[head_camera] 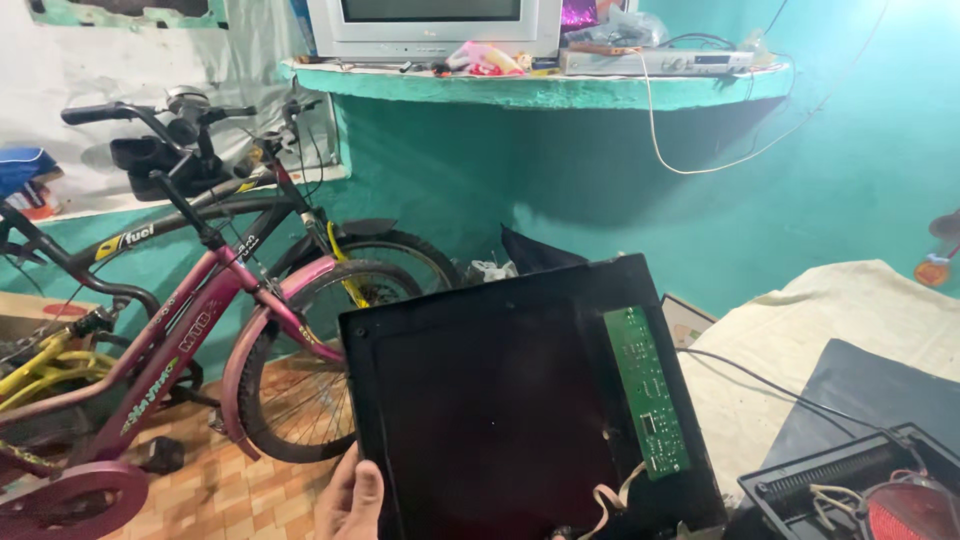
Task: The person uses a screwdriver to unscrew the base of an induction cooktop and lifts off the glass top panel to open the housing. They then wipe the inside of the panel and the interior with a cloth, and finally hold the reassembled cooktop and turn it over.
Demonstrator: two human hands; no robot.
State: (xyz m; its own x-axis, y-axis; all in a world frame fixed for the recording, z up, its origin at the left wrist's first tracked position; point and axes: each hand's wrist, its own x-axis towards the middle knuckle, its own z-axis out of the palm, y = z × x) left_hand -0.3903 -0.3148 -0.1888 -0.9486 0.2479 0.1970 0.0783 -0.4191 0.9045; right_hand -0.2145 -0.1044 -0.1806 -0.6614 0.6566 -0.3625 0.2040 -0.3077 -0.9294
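Black panel (480, 400) is up and tilted in the foreground, a green circuit board (648, 390) fixed along its right side; left hand (355, 500) grips its lower left edge, thumb over the front. Right, an open black casing (800, 490) holds wires and a red part (915, 515). Pink bicycle (190, 350) stands behind

Single head camera, looking forward and slightly down, close over black panel (520, 400)
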